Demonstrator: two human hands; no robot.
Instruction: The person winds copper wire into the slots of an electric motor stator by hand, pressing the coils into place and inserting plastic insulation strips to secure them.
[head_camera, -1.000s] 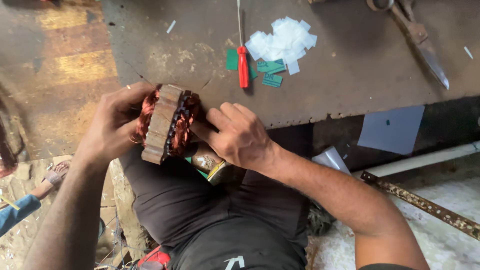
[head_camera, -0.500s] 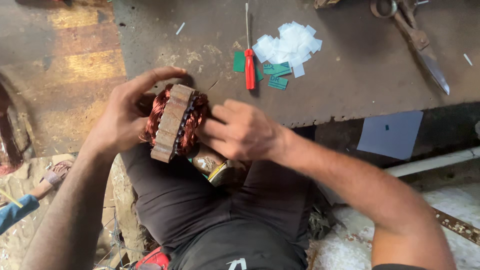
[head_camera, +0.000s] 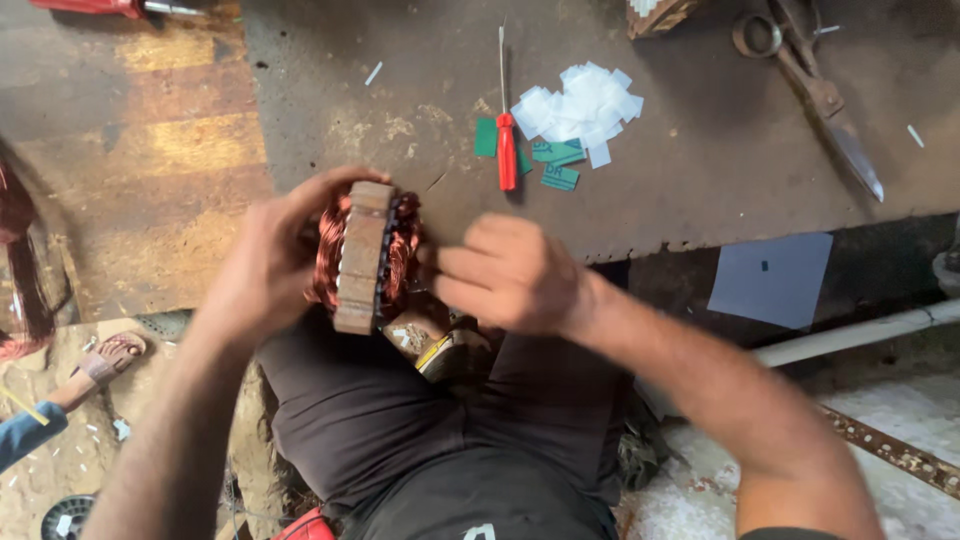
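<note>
Both forearms are bare, with no sleeves, watch or rings showing on the left hand (head_camera: 265, 265) or the right hand (head_camera: 515, 275). The legs wear dark grey-black cloth trousers (head_camera: 400, 430), creased, with a small white mark near the waistband.

Small green printed labels (head_camera: 553, 165) lie far on the bench beside a pile of white slips (head_camera: 580, 105), and a yellow-edged package (head_camera: 440, 350) sits near, in the lap.
</note>
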